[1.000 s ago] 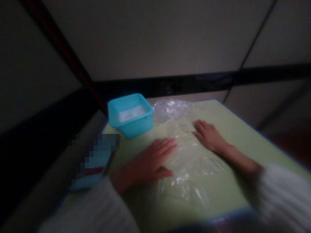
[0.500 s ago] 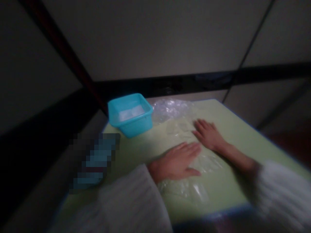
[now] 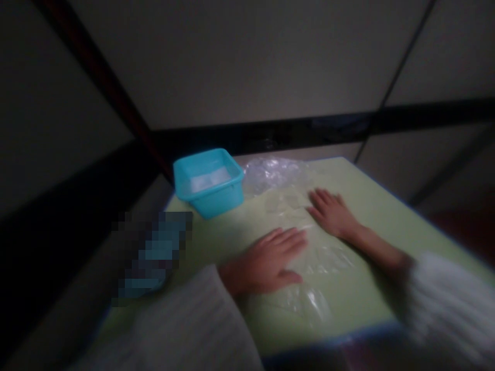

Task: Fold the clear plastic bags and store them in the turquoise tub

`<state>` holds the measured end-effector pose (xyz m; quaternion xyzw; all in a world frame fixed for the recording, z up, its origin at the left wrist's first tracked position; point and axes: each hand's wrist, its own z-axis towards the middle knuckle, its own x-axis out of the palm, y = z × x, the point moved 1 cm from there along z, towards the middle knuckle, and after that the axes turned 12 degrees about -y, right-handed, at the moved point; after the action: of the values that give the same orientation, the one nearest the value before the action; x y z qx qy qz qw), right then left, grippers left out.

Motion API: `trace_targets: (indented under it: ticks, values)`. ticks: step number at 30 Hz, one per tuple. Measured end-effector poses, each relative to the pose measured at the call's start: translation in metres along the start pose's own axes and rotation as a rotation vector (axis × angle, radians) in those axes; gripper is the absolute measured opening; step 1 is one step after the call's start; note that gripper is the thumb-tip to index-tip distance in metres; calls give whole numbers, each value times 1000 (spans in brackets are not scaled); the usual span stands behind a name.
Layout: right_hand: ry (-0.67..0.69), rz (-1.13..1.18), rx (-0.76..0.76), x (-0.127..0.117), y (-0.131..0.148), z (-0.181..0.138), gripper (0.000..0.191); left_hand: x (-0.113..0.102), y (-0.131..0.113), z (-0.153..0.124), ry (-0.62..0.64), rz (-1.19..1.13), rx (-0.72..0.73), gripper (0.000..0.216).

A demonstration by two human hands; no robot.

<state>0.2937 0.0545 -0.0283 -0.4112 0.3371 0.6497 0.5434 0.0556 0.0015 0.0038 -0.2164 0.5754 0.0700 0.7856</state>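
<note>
A clear plastic sheet [image 3: 320, 257] lies spread over the pale green table [image 3: 386, 206]. My left hand [image 3: 266, 260] rests flat on its near left part, fingers stretched out and pointing right. My right hand [image 3: 332, 214] lies flat on the sheet's far part, fingers spread and pointing left. Neither hand grips anything. White knitted sleeves cover both forearms.
A turquoise plastic tub [image 3: 209, 181] with something pale inside stands at the table's far left corner. More crumpled clear plastic [image 3: 270, 172] lies just right of it. The table's blue front edge [image 3: 328, 342] is close. A blurred-out object [image 3: 152, 252] sits at the left edge.
My left hand slid right across the sheet toward my right hand, then drew back a little to the left. The right hand stayed in place.
</note>
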Motion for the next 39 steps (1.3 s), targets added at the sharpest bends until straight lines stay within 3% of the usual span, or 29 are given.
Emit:
trace_targets:
  ticks: [12, 19, 25, 29, 33, 39]
  values:
    - [11, 24, 9, 1, -2, 1, 62, -14, 9, -44, -3, 2, -103, 69]
    - [19, 97, 12, -1, -4, 2, 61, -17, 8, -51, -7, 12, -143, 72]
    - [43, 230, -45, -26, -1, 5, 63, -16, 11, -50, -2, 22, -141, 70]
    - [187, 423, -245, -43, -9, 6, 89, -16, 15, -50, -14, 32, -154, 69]
    - [311, 393, -289, -41, -30, 2, 117, -19, 15, -50, -9, 36, -175, 71]
    - [414, 333, -293, -35, -49, -5, 126, -19, 16, -50, 1, 43, -174, 71]
